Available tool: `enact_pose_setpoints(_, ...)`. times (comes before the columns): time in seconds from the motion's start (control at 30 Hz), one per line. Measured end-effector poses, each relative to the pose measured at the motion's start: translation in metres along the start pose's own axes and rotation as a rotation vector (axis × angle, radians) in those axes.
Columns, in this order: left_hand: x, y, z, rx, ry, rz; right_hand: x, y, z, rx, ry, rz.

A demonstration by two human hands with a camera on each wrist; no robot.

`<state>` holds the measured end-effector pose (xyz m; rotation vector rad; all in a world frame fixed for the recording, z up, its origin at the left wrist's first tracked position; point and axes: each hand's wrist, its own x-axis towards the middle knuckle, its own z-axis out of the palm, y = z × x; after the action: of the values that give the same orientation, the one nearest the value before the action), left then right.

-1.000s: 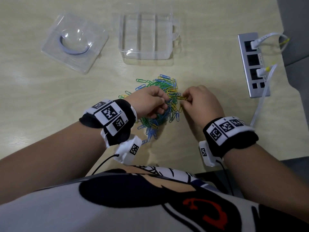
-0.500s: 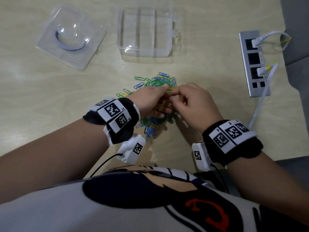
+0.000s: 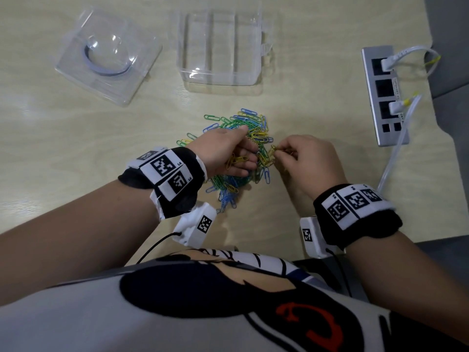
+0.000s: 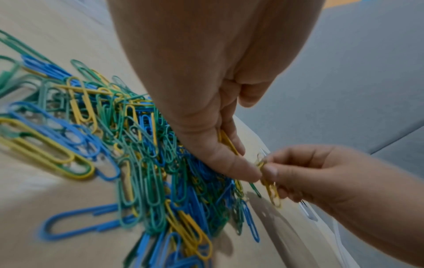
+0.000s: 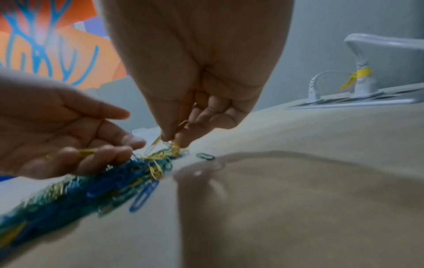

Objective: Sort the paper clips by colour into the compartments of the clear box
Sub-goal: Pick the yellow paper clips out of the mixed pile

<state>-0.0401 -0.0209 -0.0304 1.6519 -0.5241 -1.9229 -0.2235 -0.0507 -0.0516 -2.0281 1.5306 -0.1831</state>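
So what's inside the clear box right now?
Nothing shows inside the clear box: its compartments look bare, and the table shows through. The clips lie in a pile in front of it. The glare on its near wall could hide a little.

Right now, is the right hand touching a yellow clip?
Touching. The left wrist view shows the right hand pinching a yellow clip between thumb and fingertips, lifted beside the pile.

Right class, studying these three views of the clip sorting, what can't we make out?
- How many yellow clips the left hand holds: curled fingers cover them in the head view.
- Clips under both hands: hidden part of the pile.
- Clear box contents: glare; seemingly none.
- Right wrist view: pile blurred, colours smeared.
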Motion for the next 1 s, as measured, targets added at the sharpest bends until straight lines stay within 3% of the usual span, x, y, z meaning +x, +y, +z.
enact_pose_setpoints(0.23,-0.003,0.000,0.008,-0.115,0.006,0.029,-0.006,-0.036,-0.009,0.331,-0.107,-0.144)
enact_pose_setpoints(0.37,-0.002,-0.001,0.003,-0.072,-0.012,0.019,-0.001,-0.017,-0.009,0.207,0.058,-0.060)
enact_pose_setpoints(0.5,-0.002,-0.003,-0.004,-0.052,-0.011,0.016,-0.002,0.008,0.004,-0.105,-0.114,0.074)
enact_pose_setpoints(0.63,-0.003,-0.005,-0.007,-0.050,-0.011,0.010,-0.003,0.010,0.010,-0.093,-0.095,0.069)
enact_pose_setpoints(0.8,-0.003,-0.006,-0.011,-0.032,0.028,0.020,0.000,-0.009,0.011,-0.080,-0.085,-0.051)
enact_pose_setpoints(0.9,-0.003,-0.006,-0.013,-0.043,0.046,0.020,0.002,-0.018,0.017,-0.159,-0.148,-0.019)
enact_pose_setpoints(1.0,-0.004,-0.005,-0.017,-0.086,0.037,0.014,0.004,-0.017,0.015,-0.158,-0.119,0.021)
